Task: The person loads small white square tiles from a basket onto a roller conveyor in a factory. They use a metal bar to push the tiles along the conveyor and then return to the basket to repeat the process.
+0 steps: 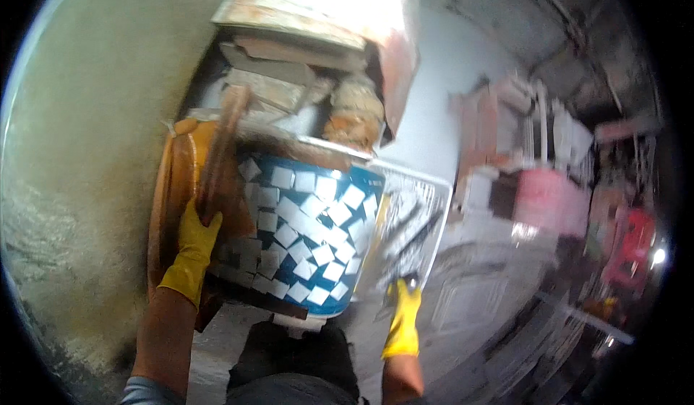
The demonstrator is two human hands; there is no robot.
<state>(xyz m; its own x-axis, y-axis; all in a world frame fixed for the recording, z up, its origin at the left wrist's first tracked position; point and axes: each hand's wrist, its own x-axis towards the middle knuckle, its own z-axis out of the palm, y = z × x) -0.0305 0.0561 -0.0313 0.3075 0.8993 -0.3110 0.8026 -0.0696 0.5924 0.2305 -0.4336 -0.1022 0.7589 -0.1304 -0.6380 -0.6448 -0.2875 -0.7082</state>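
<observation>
Both my hands wear yellow rubber gloves. My left hand [194, 242] is at the lower end of a long rusty brown bar [220, 148], its thumb on one side and its fingers on the other, closed about it. To its right, white square tiles [300, 224] lie scattered, some overlapping, on a curved blue surface [318, 305]. My right hand [403, 318] is at the near edge of a white plastic basket [438, 221], fingers drawn together by a small dark shape that blur keeps me from naming. Dark, elongated shapes show blurred inside the basket.
Beyond the blue surface stands a rusty, pale metal housing [303, 11] over grey slabs [264, 91] and a wrapped brown bundle [354, 112]. An orange-brown curved guard [170, 188] is at left. Pink containers [549, 203] and clutter stand at right. A worn wall [72, 188] fills the far left.
</observation>
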